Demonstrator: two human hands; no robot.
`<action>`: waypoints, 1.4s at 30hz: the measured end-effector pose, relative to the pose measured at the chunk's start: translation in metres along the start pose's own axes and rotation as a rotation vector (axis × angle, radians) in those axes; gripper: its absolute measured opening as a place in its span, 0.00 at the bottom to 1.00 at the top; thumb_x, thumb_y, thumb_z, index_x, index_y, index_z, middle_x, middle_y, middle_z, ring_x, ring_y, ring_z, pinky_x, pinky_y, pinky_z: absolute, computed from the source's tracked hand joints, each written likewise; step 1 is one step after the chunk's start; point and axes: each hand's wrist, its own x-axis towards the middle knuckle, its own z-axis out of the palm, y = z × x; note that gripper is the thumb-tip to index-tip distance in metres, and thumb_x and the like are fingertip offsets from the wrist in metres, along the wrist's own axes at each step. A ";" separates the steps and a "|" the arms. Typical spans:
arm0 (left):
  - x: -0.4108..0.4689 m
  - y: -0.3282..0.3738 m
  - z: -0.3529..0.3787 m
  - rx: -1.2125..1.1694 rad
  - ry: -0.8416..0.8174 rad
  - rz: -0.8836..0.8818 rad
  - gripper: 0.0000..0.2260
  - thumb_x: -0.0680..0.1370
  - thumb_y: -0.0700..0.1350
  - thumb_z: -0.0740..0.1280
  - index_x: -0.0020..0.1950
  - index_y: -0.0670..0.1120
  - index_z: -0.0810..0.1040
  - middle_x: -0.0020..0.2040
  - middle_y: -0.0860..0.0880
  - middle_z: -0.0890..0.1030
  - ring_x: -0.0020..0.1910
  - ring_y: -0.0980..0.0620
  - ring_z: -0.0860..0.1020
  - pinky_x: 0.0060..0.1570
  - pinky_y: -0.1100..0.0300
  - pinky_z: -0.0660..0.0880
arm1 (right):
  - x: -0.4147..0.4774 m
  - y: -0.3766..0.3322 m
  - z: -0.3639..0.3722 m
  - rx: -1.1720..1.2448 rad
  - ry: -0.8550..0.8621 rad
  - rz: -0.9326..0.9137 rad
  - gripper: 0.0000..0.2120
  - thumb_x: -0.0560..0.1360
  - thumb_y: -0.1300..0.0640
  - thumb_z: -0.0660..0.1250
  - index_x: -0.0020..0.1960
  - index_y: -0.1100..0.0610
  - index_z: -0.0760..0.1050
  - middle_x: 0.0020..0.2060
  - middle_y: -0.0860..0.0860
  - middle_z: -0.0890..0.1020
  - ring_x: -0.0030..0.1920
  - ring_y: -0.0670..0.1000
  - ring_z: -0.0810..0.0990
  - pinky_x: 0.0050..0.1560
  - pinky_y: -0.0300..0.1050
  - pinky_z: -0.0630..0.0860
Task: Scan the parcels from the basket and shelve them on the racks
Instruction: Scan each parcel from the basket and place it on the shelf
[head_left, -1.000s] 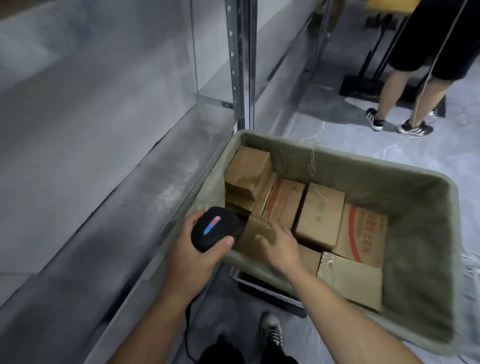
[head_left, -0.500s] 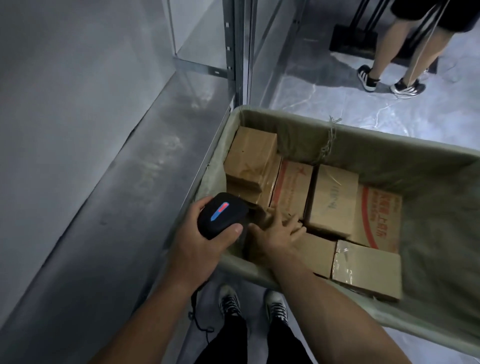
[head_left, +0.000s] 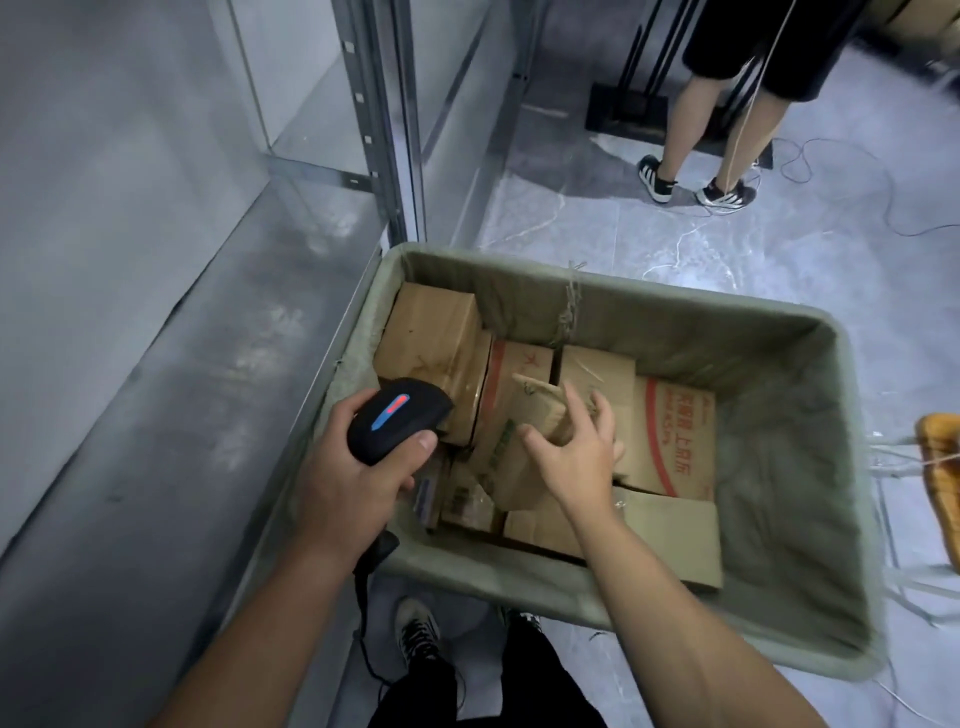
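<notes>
Nearest, the person's left hand (head_left: 343, 483) is curled round a black handheld scanner (head_left: 397, 418), thumb pressed along its side. The scanner's top carries a red-and-blue strip and faces up over the basket's near left corner, and its cable (head_left: 363, 613) hangs down past the person's shoes (head_left: 415, 629). Just beside it, the right hand (head_left: 576, 457) reaches into the basket (head_left: 519, 577), a fabric-lined tub in grey-green. The fingers are spread and hooked over the upper edge of a tilted parcel (head_left: 511, 467), with the thumb on its near face. This brown carton is tipped up on edge above the others, toward the basket's middle. Under it, by the near left corner, lies a small labelled parcel (head_left: 462, 504), and a flat taped carton (head_left: 670, 535) lies along the near wall to the right. Further in, a red-printed carton (head_left: 680, 441) lies flat, with a plain carton (head_left: 597, 374) and a red-lined one (head_left: 514, 364) beside it toward the far wall. A taller carton (head_left: 431, 332) fills the far left corner. The basket's right half shows only fabric lining. Its left rim sits against the front edge of the grey metal rack shelf (head_left: 182, 415), and the rack upright (head_left: 395, 130) rises just beyond the far left corner. Well beyond, a second person (head_left: 727, 104) in black shorts stands on the floor.
</notes>
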 end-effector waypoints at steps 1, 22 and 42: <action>0.000 0.004 0.007 -0.006 0.005 0.002 0.33 0.61 0.62 0.76 0.66 0.59 0.75 0.44 0.50 0.85 0.34 0.50 0.83 0.42 0.48 0.81 | 0.007 0.005 -0.012 0.013 -0.006 -0.004 0.35 0.74 0.43 0.73 0.77 0.36 0.63 0.80 0.45 0.55 0.77 0.58 0.54 0.73 0.58 0.60; -0.005 0.032 0.112 -0.078 0.115 -0.049 0.27 0.62 0.57 0.77 0.60 0.62 0.76 0.50 0.45 0.84 0.31 0.51 0.81 0.37 0.55 0.78 | 0.090 0.064 -0.080 -0.018 -0.274 -0.062 0.38 0.78 0.46 0.70 0.81 0.42 0.54 0.82 0.52 0.48 0.81 0.54 0.49 0.77 0.49 0.52; -0.027 0.025 0.096 -0.107 0.152 -0.096 0.29 0.63 0.55 0.77 0.63 0.60 0.76 0.47 0.46 0.84 0.33 0.50 0.81 0.38 0.54 0.79 | 0.067 0.079 -0.060 0.084 -0.296 0.071 0.43 0.76 0.51 0.70 0.81 0.37 0.47 0.82 0.47 0.43 0.81 0.55 0.51 0.77 0.56 0.58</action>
